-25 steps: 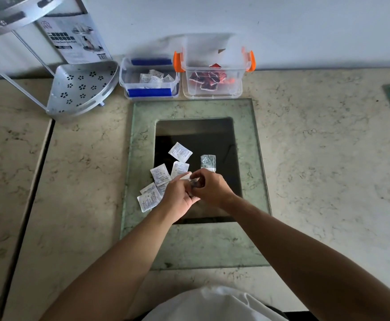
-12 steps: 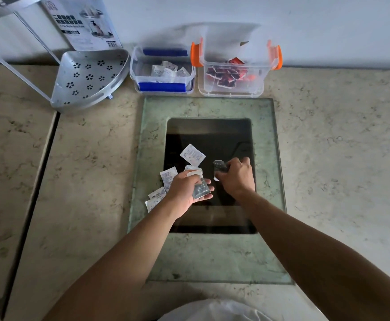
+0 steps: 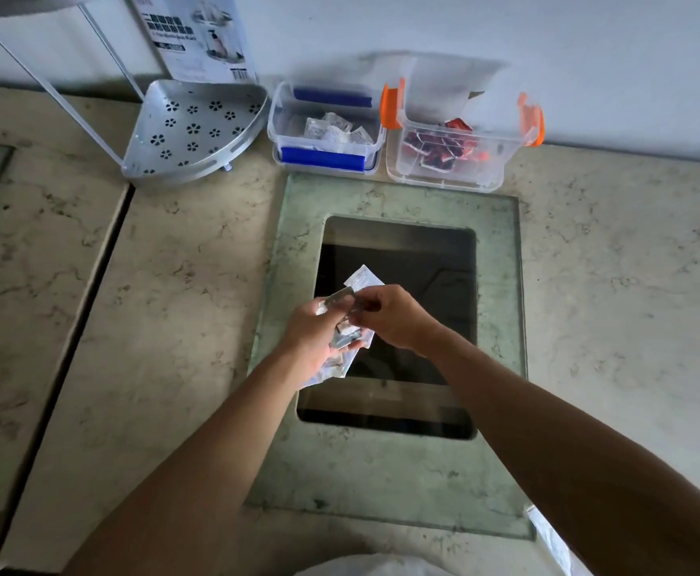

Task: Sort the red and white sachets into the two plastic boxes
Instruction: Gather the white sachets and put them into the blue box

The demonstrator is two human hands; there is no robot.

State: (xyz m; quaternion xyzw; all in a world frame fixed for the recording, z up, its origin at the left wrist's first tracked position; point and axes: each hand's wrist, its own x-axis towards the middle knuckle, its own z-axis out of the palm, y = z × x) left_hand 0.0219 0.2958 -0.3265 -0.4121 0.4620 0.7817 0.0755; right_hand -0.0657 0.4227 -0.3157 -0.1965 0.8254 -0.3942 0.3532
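Observation:
My left hand [image 3: 311,332] holds a small stack of white sachets [image 3: 342,299] over the dark glass panel [image 3: 423,276]. My right hand [image 3: 394,320] pinches a sachet at the top of that stack, so both hands meet there. One white sachet [image 3: 364,278] lies on the glass just beyond the hands, and more white sachets [image 3: 336,367] show below my left palm. At the back stand the blue-clipped plastic box [image 3: 326,158] with white sachets inside and the orange-clipped plastic box [image 3: 444,176] with red sachets inside.
A perforated metal corner shelf [image 3: 192,130] stands at the back left beside a printed card [image 3: 194,39] against the wall. A green stone frame [image 3: 381,484] surrounds the glass panel. A dark seam [image 3: 70,347] splits the marble counter at left.
My right hand picked up the sachet from the glass at right and brought it to the stack in my left hand. The left hand rose, and the view tilted so the boxes sit lower.

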